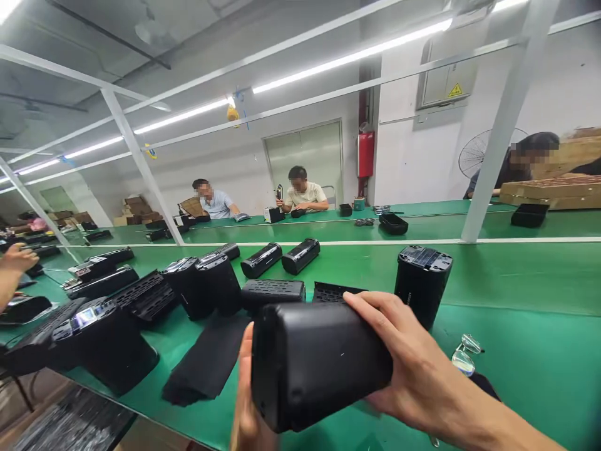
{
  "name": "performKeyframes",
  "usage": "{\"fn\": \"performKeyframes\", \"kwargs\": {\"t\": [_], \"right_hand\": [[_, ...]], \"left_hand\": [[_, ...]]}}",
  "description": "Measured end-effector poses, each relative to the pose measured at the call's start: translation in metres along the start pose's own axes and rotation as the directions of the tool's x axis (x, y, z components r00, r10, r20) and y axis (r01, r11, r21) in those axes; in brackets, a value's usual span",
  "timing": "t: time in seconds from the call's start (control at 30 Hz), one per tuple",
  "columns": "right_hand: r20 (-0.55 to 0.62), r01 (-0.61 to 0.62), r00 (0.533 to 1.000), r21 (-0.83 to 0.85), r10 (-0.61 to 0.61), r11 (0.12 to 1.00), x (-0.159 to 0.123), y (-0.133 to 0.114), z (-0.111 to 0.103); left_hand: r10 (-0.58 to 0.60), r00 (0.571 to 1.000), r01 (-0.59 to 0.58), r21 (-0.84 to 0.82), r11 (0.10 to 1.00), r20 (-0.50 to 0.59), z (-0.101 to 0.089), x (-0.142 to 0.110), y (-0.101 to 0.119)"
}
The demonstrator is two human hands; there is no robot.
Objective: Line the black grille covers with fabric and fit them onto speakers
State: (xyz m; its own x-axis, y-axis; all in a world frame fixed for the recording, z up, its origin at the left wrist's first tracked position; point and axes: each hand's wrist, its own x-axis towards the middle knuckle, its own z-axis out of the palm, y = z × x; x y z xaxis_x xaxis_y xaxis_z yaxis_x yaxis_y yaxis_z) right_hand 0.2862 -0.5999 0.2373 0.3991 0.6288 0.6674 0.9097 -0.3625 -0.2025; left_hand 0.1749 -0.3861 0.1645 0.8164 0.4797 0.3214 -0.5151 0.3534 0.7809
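Gripping a smooth black plastic casing (328, 363) between my left hand (251, 401) and right hand (399, 357), above the green worktop (530, 376).

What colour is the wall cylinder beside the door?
The cylinder is red, seen best in the head view.

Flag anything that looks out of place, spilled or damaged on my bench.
The eyeglasses on the green bench, near the right hand, look out of place among black casings. No spill or damage is evident.
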Motion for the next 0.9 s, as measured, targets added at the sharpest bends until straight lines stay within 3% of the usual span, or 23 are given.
{"fn": "performKeyframes", "kwargs": {"t": [0.1, 0.2, 0.27, 0.33, 0.4, 0.47, 0.57, 0.73, 0.9], "right_hand": [[0.092, 0.086, 0.993, -0.147, -0.073, 0.985, -0.003, 0.004, -0.012], [0.191, 0.082, 0.98, -0.098, -0.062, 0.992, -0.007, 0.011, -0.017], [0.223, -0.038, 0.974, 0.023, 0.032, 0.999, -0.015, 0.023, -0.02], [0.246, -0.234, 0.952, 0.214, 0.179, 0.949, -0.028, 0.038, -0.022], [0.313, -0.418, 0.901, 0.441, 0.3, 0.794, -0.043, 0.05, -0.022], [0.372, -0.512, 0.859, 0.606, 0.353, 0.609, -0.057, 0.054, -0.019], [0.358, -0.534, 0.84, 0.68, 0.408, 0.503, -0.069, 0.046, -0.015], [0.325, -0.547, 0.817, 0.698, 0.476, 0.463, -0.072, 0.027, -0.016], [0.351, -0.596, 0.785, 0.651, 0.51, 0.47, -0.078, 0.026, -0.021]], "left_hand": [[0.049, 0.997, -0.033, 0.244, 0.969, -0.06, 0.006, -0.007, 0.016], [0.01, 0.998, 0.016, 0.393, 0.92, -0.065, 0.015, -0.009, 0.018], [0.002, 0.997, 0.025, 0.362, 0.932, -0.074, 0.016, -0.008, 0.015], [-0.009, 0.995, 0.04, 0.304, 0.952, -0.102, 0.012, -0.007, 0.009], [-0.029, 0.992, 0.062, 0.278, 0.959, -0.119, 0.006, -0.007, 0.004], [-0.049, 0.994, 0.075, 0.289, 0.955, -0.095, 0.002, -0.01, 0.001], [-0.082, 0.995, 0.098, 0.326, 0.94, -0.064, 0.005, -0.015, 0.004], [-0.167, 0.985, 0.174, 0.331, 0.928, -0.049, 0.021, -0.017, 0.017], [-0.158, 0.982, 0.18, 0.281, 0.943, -0.099, 0.017, -0.017, 0.006]]}}
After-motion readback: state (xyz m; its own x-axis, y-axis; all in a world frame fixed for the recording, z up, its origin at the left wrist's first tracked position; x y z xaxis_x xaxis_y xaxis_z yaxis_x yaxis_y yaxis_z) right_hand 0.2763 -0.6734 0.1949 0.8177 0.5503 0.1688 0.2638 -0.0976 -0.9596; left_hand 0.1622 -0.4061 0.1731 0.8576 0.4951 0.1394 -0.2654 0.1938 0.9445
